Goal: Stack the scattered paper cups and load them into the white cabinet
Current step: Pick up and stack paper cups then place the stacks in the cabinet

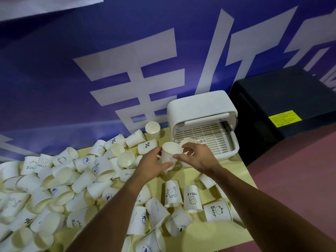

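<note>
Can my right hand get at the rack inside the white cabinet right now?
Probably yes. The white cabinet's front is open, its rack sits just beyond the right hand, nothing between; that hand holds a cup.

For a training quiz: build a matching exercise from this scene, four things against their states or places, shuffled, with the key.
1 white cabinet
2 black box
3 left hand
4 HELLO cup

A bears a yellow label
B sits between left forearm and right forearm
C door raised, rack showing
D grips a paper cup

Pairs: 1-C, 2-A, 3-D, 4-B
</note>
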